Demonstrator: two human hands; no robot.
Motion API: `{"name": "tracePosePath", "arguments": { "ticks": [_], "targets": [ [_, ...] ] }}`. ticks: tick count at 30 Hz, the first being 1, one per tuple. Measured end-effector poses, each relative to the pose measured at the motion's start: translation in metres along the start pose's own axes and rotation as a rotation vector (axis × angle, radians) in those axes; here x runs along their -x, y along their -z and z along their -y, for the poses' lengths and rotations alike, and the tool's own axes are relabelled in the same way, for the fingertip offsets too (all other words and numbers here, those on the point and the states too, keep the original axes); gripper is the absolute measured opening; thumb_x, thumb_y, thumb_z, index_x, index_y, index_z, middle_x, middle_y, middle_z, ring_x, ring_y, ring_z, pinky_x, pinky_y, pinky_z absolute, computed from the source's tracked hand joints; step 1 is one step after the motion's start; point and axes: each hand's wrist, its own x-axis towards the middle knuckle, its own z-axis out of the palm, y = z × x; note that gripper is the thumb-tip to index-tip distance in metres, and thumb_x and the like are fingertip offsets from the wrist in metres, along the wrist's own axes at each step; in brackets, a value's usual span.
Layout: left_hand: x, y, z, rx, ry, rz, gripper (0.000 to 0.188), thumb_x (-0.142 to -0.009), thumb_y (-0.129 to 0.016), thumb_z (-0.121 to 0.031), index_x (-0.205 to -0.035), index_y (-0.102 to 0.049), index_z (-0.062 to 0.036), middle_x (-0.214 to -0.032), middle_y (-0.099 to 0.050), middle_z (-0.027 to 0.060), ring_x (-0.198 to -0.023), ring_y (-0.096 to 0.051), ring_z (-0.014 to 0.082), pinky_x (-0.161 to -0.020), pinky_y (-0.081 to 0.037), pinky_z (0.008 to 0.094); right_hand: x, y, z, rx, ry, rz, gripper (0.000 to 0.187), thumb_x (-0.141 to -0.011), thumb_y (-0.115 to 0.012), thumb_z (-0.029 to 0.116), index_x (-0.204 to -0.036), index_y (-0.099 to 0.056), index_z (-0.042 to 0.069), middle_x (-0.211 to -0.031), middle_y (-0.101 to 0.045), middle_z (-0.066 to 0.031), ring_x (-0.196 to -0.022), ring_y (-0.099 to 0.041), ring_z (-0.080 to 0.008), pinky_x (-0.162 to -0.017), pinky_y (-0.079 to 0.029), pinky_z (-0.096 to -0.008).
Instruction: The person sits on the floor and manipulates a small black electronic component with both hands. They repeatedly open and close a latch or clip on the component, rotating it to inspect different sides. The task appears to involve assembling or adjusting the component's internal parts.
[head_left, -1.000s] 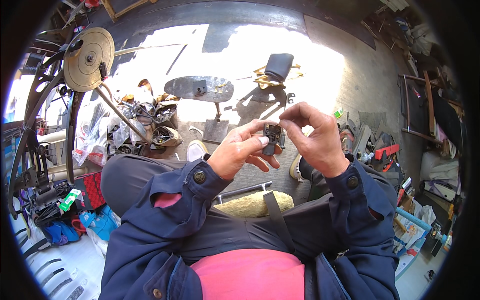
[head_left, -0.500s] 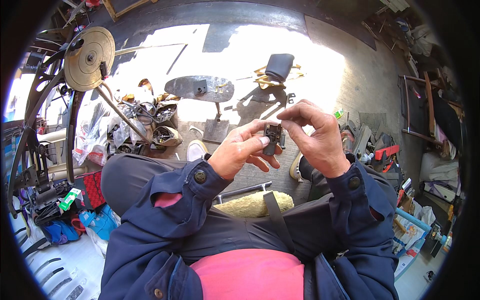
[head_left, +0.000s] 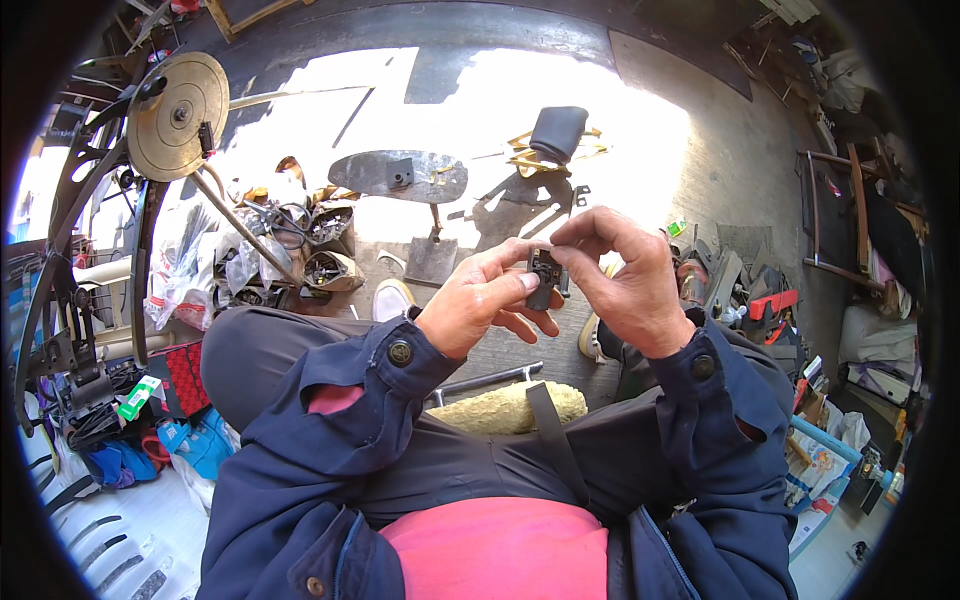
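My left hand (head_left: 480, 298) grips a small black rectangular fitting (head_left: 543, 282) between thumb and fingers. Metal bits show inside the fitting's upper part. Thumb and forefinger of my right hand (head_left: 625, 275) come together in a pinch at the fitting's upper right edge. Whatever sits between those two fingertips is too small or hidden to name. Both hands are above my lap, where a rough yellow roll (head_left: 490, 410) lies with a dark strap (head_left: 556, 445) across it.
On the floor ahead are a dark oval board (head_left: 360, 175) on a stand and a black cushion-like block (head_left: 558, 133) on a yellow frame. A metal frame with a round disc (head_left: 178, 116) rises at left beside bags of parts (head_left: 330, 270). A red tool (head_left: 772, 304) lies among clutter at right.
My right hand has shifted slightly left, bringing its pinched fingertips against the fitting's top edge. My left hand keeps its hold with hardly any movement.
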Motion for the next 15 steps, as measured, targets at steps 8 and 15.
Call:
{"name": "tracePosePath", "arguments": {
  "ticks": [8,15],
  "targets": [
    [-0.0007,0.0006,-0.0003,-0.015,0.001,0.019,0.052,-0.109,-0.057,-0.027,-0.156,-0.049,-0.0067,-0.12,-0.075,0.0161,-0.099,-0.079,0.0286,-0.085,-0.064,0.0368,-0.0005,0.001,-0.0001,0.074,0.143,-0.02,0.007,-0.093,-0.074,-0.003,-0.099,-0.073,-0.001,-0.091,-0.071,-0.01,-0.076,-0.076,-0.0212,-0.068,-0.059,-0.0311],
    [-0.0016,-0.0005,0.0002,-0.03,0.003,0.018,0.054,-0.109,-0.058,-0.027,-0.157,-0.048,-0.0057,-0.121,-0.074,0.0147,-0.099,-0.079,0.0272,-0.083,-0.064,0.0358,0.0004,-0.0049,-0.0026,0.127,0.189,-0.007,0.012,-0.09,-0.074,-0.003,-0.1,-0.074,0.004,-0.09,-0.066,-0.0104,-0.076,-0.072,-0.0287,-0.066,-0.058,-0.0359]
  ]
}}
